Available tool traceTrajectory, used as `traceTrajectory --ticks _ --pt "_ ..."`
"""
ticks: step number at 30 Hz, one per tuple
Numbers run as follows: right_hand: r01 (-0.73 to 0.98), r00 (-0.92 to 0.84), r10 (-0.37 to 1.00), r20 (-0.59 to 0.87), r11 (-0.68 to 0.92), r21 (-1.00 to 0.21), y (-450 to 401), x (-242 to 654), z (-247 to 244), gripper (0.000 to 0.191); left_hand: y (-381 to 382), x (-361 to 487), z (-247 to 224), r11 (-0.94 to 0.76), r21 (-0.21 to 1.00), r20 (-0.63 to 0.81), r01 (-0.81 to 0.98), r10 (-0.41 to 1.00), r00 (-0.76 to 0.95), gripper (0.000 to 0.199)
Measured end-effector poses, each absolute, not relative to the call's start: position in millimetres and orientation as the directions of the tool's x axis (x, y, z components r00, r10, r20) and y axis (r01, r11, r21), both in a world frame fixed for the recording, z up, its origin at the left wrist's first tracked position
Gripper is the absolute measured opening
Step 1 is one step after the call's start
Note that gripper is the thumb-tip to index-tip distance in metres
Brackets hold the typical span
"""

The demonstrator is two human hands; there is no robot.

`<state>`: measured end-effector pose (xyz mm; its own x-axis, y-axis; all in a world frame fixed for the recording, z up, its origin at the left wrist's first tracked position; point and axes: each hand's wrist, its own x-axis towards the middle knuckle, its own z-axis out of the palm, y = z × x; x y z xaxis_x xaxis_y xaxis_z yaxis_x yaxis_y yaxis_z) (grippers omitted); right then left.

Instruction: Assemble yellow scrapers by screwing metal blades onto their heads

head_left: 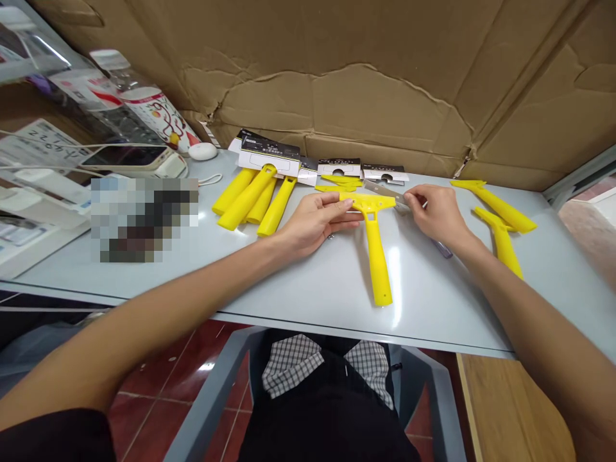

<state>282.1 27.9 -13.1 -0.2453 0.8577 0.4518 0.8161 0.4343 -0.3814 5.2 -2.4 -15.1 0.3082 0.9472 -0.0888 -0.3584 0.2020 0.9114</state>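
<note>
One scraper midway, a carded cluster to one side, two bare ones on the other

From where I stand, the person is partway through a yellow scraper [378, 266], held just over the counter [433, 314], handle toward their lap. The left hand [315, 224] pinches one end of its head, thumb on top, fingers beneath. The right hand [436, 212] has a flat metal strip [382, 190] between thumb and fingers, angled close to the head's other end; I can't tell whether they touch.

Over to the left, four carded scrapers [248, 197] lie with their heads tucked under black-and-white cards [269, 153], which I take for finished work. On the right, two bare scrapers [505, 210] show no cards, so I'd guess they remain to be done. Small flat yellow pieces [339, 183] and more loose cards [385, 173] lie behind the hands, likely left for the scrapers not yet dressed. A purplish tool handle [443, 249] pokes out below the right hand, held or lying I can't say
</note>
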Motion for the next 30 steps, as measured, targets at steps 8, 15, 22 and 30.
traceTrajectory --ticks 8,15,22,30 --pt "0.753 -0.184 0.905 0.382 0.38 -0.537 22 281 -7 0.027 -12 4 -13 0.254 0.926 -0.134 -0.279 0.913 0.385 0.009" --pt "0.736 -0.171 0.912 0.372 0.369 -0.567 19 280 -5 0.028 -14 4 -11 0.238 0.931 -0.122 -0.278 0.918 0.377 0.01" --pt "0.738 -0.167 0.917 0.361 0.359 -0.571 18 280 -4 0.027 -11 0 -6 0.102 0.982 -0.044 -0.16 0.943 0.331 0.018" --pt "0.713 -0.17 0.916 0.363 0.368 -0.596 16 280 -3 0.028 -15 0 4 0.033 0.993 0.001 -0.11 0.956 0.295 0.016"
